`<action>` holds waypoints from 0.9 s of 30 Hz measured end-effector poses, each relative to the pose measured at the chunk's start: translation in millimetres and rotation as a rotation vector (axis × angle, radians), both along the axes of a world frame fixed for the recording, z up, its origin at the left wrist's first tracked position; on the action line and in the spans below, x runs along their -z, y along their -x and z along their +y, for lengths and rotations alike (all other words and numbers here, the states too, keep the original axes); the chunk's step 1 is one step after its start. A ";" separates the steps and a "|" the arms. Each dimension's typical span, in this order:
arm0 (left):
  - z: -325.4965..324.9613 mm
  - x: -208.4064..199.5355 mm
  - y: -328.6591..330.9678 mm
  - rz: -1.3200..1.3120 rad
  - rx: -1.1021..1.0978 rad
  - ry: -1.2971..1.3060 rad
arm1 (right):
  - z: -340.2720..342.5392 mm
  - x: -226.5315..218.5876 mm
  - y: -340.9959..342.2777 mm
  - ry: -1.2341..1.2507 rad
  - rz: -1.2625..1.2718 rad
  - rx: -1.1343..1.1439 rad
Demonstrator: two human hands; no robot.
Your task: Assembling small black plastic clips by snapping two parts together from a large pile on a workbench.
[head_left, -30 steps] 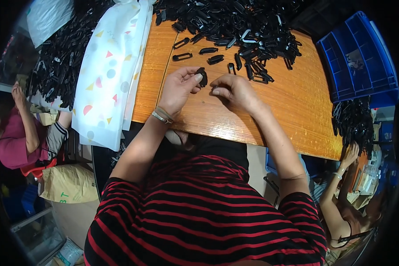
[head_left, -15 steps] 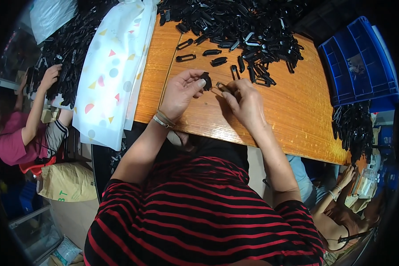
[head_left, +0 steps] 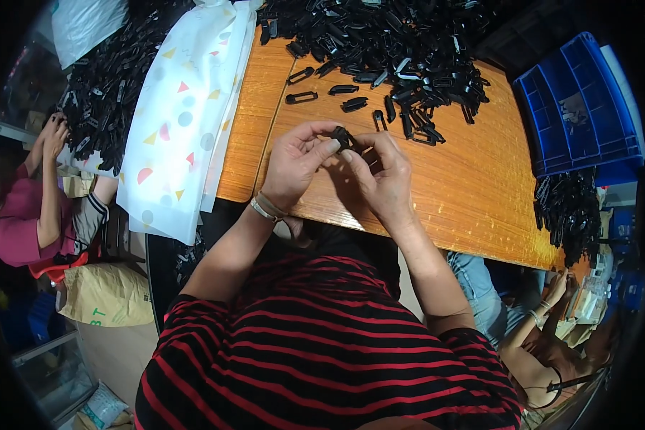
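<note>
Over the near part of the wooden table, my left hand pinches a small black plastic part between thumb and fingers. My right hand comes up against it, thumb and fingers closed at the same spot. The slim piece in the right hand is mostly covered by the fingertips, and I cannot tell whether it is joined to the black part. Beyond the hands lie a few loose black clips, such as an open oblong frame and a solid one.
A big pile of black clips covers the table's far side. To the left hangs a white patterned plastic sheet. A blue crate stands at the right, above more black parts. People sit on both sides, one in a pink shirt.
My right hand has moved left with its slim piece, up to the black part in my left hand. At the far left, the other person's raised hand has come back toward their other hand.
</note>
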State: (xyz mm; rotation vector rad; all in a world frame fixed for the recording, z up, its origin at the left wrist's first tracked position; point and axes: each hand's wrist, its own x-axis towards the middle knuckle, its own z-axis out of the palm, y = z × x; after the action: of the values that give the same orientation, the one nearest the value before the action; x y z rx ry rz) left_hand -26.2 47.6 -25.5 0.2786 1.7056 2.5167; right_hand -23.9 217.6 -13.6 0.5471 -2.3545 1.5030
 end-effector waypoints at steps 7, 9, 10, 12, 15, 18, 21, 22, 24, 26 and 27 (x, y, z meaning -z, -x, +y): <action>10.2 2.8 -11.1 -0.003 -0.068 0.094 | -7.7 3.7 -7.3 -0.028 0.106 0.070; 10.7 6.8 -15.5 0.030 -0.088 0.144 | -11.5 7.6 -11.1 -0.037 0.109 0.086; 11.8 8.4 -17.2 0.062 -0.112 0.188 | -11.9 10.4 -11.7 -0.052 0.111 0.097; 12.1 9.2 -19.6 0.039 -0.088 0.172 | -13.5 13.9 -13.2 -0.079 0.157 0.109; 20.0 7.3 -20.1 0.035 -0.069 0.143 | -16.9 19.5 -18.3 -0.100 0.083 0.042; 15.3 8.3 -18.7 -0.043 0.027 0.060 | -25.0 20.2 -27.3 0.019 -0.119 -0.007; 9.5 7.8 -17.9 -0.092 0.020 0.018 | -32.2 21.5 -27.0 0.032 -0.192 -0.016; 7.8 8.7 -18.6 -0.103 0.000 0.007 | -34.2 21.4 -27.0 0.030 -0.223 -0.027; 7.8 8.9 -21.7 -0.118 -0.032 -0.007 | -36.4 22.5 -26.1 0.046 -0.206 -0.039; 8.7 7.5 -20.9 -0.124 -0.072 -0.019 | -36.7 24.0 -20.0 0.065 -0.181 -0.059; 10.1 6.5 -20.2 -0.163 -0.069 -0.009 | -32.5 25.2 -16.3 0.072 -0.176 -0.087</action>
State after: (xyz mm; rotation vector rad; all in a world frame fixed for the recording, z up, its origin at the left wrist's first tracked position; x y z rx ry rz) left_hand -6.0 57.7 -32.0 0.0147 1.6697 2.5169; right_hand -7.6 185.1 -38.8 0.5259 -2.4230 1.7326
